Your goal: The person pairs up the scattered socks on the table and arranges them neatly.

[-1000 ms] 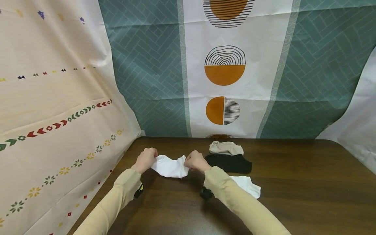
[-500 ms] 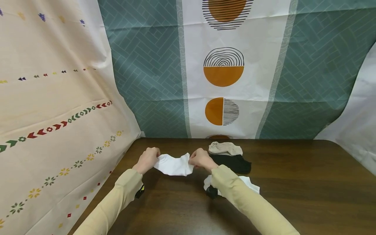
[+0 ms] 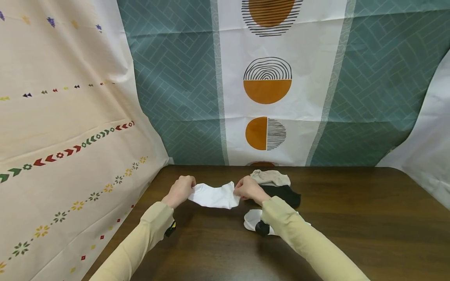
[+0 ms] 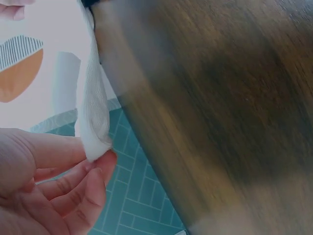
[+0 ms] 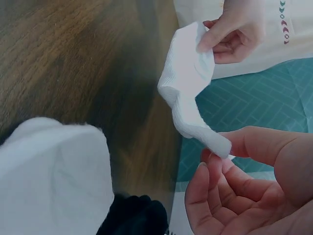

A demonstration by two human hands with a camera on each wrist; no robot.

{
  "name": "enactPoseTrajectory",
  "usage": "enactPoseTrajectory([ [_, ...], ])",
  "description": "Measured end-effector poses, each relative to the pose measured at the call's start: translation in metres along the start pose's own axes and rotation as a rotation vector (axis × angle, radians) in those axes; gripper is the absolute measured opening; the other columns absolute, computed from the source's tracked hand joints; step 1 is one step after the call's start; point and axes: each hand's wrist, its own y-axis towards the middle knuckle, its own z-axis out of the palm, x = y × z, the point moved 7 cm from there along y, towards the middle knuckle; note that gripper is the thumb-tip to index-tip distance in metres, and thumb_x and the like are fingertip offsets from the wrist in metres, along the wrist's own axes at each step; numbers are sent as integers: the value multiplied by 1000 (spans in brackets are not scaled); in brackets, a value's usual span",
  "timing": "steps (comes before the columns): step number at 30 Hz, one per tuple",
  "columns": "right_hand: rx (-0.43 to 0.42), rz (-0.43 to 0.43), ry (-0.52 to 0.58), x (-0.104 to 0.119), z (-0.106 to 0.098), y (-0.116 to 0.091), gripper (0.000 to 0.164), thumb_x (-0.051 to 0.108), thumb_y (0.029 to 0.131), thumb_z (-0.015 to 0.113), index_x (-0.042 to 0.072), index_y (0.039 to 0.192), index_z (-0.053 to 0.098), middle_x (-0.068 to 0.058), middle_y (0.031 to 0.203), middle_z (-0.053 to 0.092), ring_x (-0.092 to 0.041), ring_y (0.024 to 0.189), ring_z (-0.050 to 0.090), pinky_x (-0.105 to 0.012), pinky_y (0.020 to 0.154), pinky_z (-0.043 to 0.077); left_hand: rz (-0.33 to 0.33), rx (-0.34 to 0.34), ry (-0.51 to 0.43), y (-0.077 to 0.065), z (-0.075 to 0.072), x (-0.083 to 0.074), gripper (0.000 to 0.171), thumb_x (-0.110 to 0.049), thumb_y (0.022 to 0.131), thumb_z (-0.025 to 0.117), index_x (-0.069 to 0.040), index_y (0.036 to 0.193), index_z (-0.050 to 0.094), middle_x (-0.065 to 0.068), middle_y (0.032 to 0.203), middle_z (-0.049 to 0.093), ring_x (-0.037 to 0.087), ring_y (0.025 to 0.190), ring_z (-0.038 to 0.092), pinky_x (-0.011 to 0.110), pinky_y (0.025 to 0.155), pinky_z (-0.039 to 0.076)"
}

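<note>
A white sock is stretched sideways between my two hands, held up over the far left part of the table. My left hand pinches one end between thumb and fingers; in the left wrist view the sock's edge hangs from that grip. The other end is pinched by my right hand, seen close in the right wrist view with the sock bending between both hands. Below my right forearm lies a pair of white socks, partly hidden by the sleeve and the black wrist camera.
Behind my right hand, a black pair of socks lies on the brown wooden table. A beige pair is just beyond it, near the table's back edge. Patterned cloth hangs behind the table, and a cream cloth borders its left side.
Both hands have moved to the right and slightly up, carrying the stretched white sock. The right forearm has shifted right, so the left end of the white pair now shows.
</note>
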Motion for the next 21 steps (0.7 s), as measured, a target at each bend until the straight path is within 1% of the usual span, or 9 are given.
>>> enactPoseTrajectory([
  [7, 2, 23, -20, -4, -5, -2, 5, 1, 76, 61, -1, 73, 63, -3, 59, 51, -12, 50, 47, -25, 51, 46, 32, -28, -8, 1, -2, -9, 17, 12, 70, 53, -4, 68, 58, 3, 65, 51, 18, 56, 43, 31, 48, 37],
  [10, -4, 37, -10, -7, -8, -3, 5, 2, 76, 63, -2, 73, 63, -3, 57, 50, -11, 50, 46, -24, 51, 46, 46, -36, -17, 2, -2, -14, 17, 12, 70, 52, -3, 68, 58, 3, 65, 51, 18, 56, 43, 31, 48, 36],
  [15, -8, 38, 24, -14, -13, -7, 4, 0, 76, 63, -3, 74, 62, -4, 57, 49, -11, 50, 46, -24, 51, 45, 36, -21, -16, 6, -1, -21, 16, 11, 72, 52, -4, 68, 57, 3, 64, 49, 19, 56, 43, 30, 48, 36],
  [21, -9, 37, 28, -22, -16, -7, 4, -1, 76, 62, -3, 74, 62, -4, 56, 48, -11, 50, 45, -24, 51, 45, 37, -13, -28, 8, 2, -30, 15, 11, 73, 54, -3, 69, 58, 3, 64, 50, 18, 56, 44, 30, 48, 37],
])
